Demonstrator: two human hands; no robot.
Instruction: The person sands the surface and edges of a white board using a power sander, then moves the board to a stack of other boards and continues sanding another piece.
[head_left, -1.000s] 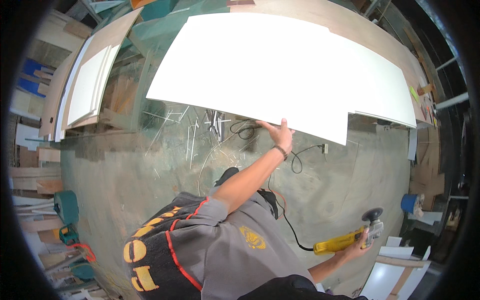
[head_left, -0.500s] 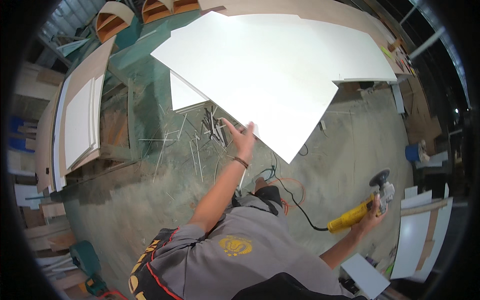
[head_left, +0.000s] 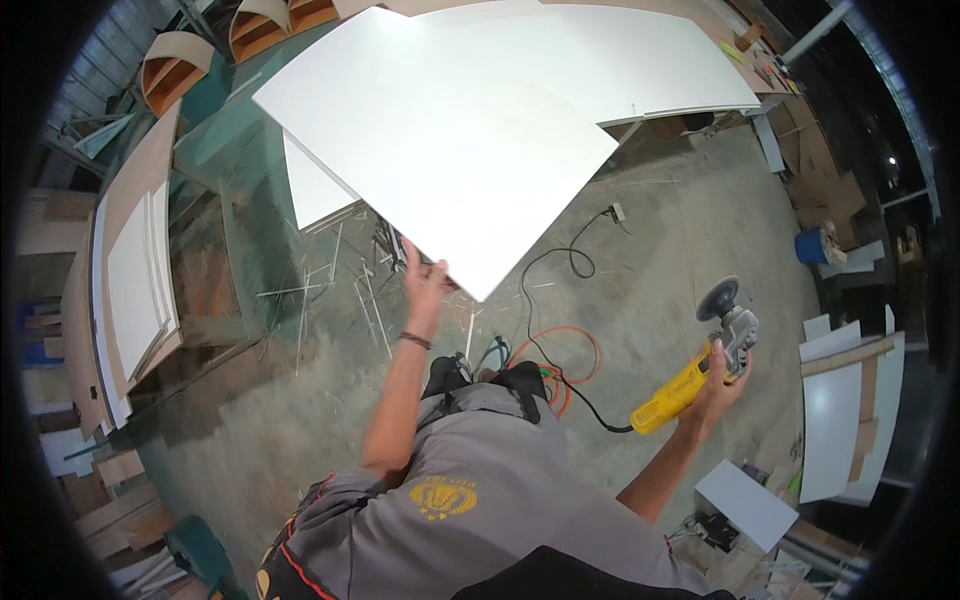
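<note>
My right hand (head_left: pixel 716 385) is wrapped round the yellow and grey body of an angle grinder (head_left: pixel 672 398), held out to my right. The grinder's dark round disc (head_left: pixel 718 298) points up and away from me, and a black cord (head_left: pixel 585 398) trails from its rear end. At the near edge of a large white board (head_left: pixel 450 150), close to its corner, my left hand (head_left: pixel 425 290) grips the edge; part of the fingers is hidden at the board. A smaller white panel (head_left: pixel 308 185) shows from beneath the board's left side.
Thin offcut strips (head_left: pixel 303 310) litter the floor left of the board. An orange hose (head_left: pixel 594 350) and the cord lie coiled near my feet. Panels are stacked at the left (head_left: pixel 140 280) and lean at the right (head_left: pixel 835 440). A blue bucket (head_left: pixel 812 247) stands far right.
My left hand has shifted along the board's edge towards its near corner, its fingers closing in. The grinder stays in my right hand, tilted a little more upright. The whole view has shifted.
</note>
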